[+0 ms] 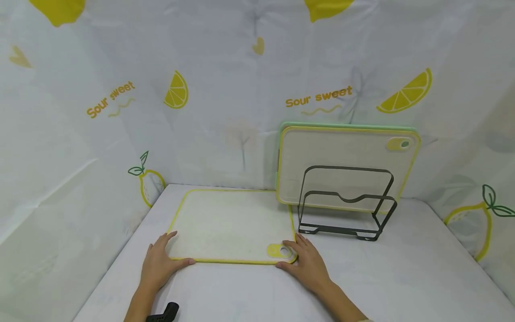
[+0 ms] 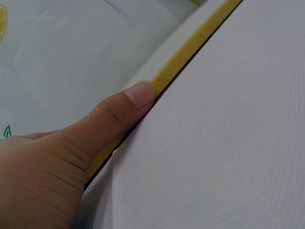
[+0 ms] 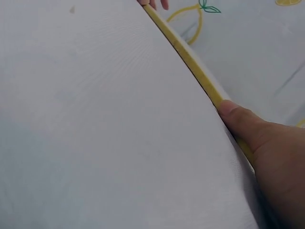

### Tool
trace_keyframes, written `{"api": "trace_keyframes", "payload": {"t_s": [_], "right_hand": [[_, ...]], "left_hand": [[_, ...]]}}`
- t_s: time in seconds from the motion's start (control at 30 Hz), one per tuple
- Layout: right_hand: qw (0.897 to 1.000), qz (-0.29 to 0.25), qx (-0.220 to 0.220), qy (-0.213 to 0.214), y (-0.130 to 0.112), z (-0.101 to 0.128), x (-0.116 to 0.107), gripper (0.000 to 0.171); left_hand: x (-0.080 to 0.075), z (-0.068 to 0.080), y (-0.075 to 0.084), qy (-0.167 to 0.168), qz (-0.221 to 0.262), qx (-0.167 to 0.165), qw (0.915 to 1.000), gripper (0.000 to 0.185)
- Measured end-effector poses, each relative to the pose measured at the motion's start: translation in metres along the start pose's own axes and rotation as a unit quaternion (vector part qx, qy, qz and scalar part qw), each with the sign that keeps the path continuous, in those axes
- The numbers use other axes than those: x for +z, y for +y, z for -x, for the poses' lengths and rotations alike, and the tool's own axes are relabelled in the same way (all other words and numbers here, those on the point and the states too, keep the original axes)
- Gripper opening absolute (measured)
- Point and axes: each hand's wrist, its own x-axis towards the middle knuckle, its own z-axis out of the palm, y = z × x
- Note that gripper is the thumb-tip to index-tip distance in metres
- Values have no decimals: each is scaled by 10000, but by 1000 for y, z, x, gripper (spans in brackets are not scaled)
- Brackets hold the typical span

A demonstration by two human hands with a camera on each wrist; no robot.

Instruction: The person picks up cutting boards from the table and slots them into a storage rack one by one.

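A white cutting board [image 1: 231, 226] with a yellow rim lies on the white table. My left hand [image 1: 158, 264] holds its near left corner, thumb along the front edge and fingers at the left side. At the near right corner, beside the yellow patch with a hole, my right hand [image 1: 307, 264] grips the board in the same way. Up close in the left wrist view, the left thumb [image 2: 121, 107] presses on the yellow edge [image 2: 190, 45]. The right thumb [image 3: 238, 117] does likewise in the right wrist view. The other fingers are mostly hidden in both wrist views.
A black wire rack [image 1: 342, 230] stands at the back right, with a yellow-rimmed board [image 1: 338, 152] and a green-rimmed board [image 1: 350, 125] upright in it. Behind the table hangs a lemon-print cloth [image 1: 233, 89]. A black device [image 1: 165, 313] sits by the left wrist.
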Motion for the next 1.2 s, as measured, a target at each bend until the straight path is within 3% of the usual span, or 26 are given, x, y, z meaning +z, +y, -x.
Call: {"api": "trace_keyframes", "payload": {"t_s": [0.3,0.53,0.77,0.9,1.1,1.2], "right_hand": [[9995,-257,200,-37,0,0,-2,70],[9996,-232,169,31,1,0,-1,66],[9997,-224,55,105,0,-2,1,66],[9996,-271,62,111,-1,-2,0,64],[9991,-362,215,52,-2,-2,-2,71],[9990,-358,256,46,-1,-2,-2,74]], "left_hand": [[2,2,-1,-31,393,-234,9989,106],[1,1,-4,-119,691,-237,9973,105],[0,0,-7,-523,211,-159,9983,103],[2,2,-7,-438,-77,150,9989,101],[5,5,-5,198,-353,1129,9928,77],[5,6,-3,378,-480,1285,9898,69]]}}
